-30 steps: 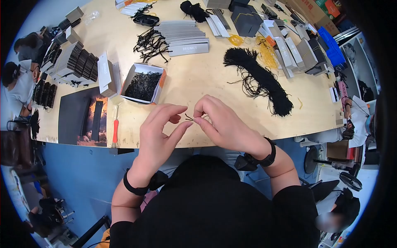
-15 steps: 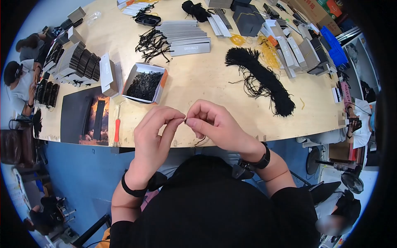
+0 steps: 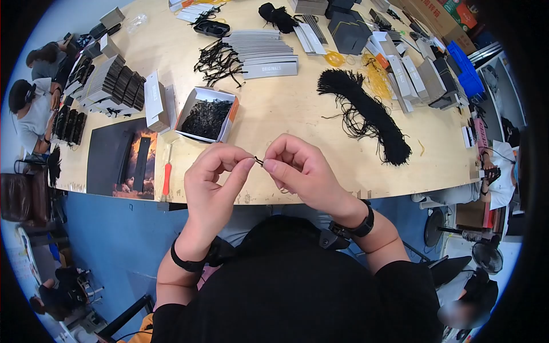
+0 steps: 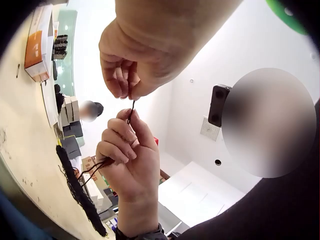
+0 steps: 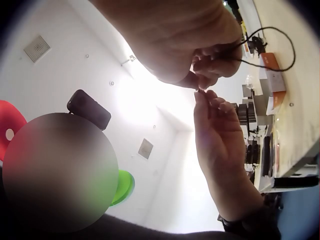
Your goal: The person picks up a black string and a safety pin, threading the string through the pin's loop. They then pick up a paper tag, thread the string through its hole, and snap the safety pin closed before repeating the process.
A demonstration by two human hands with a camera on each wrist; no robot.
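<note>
A thin black cord (image 3: 258, 161) runs in a short stretch between the two hands, over the table's near edge. The left hand (image 3: 214, 177) pinches one end of this stretch between thumb and forefinger. Facing it, the right hand (image 3: 303, 174) pinches the cord with thumb and forefinger, its other fingers curled in. In the left wrist view the doubled cord (image 4: 131, 114) shows between the fingertips, and strands trail from under the right hand's curled fingers. A wide loop of the cord (image 5: 294, 52) hangs out from the right hand in the right wrist view.
An open box (image 3: 227, 127) of short black cords stands beyond the left hand. A long black cord bundle (image 3: 369, 117) lies at right. A red-handled tool (image 3: 167, 179) and a dark printed sheet (image 3: 103, 160) lie at left. Grey "ORIGINALS" cards (image 3: 269, 68) with cords lie farther back.
The left hand, with fingers apart a second ago, has closed its thumb and forefinger on the cord. The fingertips met half a second ago and now stand slightly apart, cord between them.
</note>
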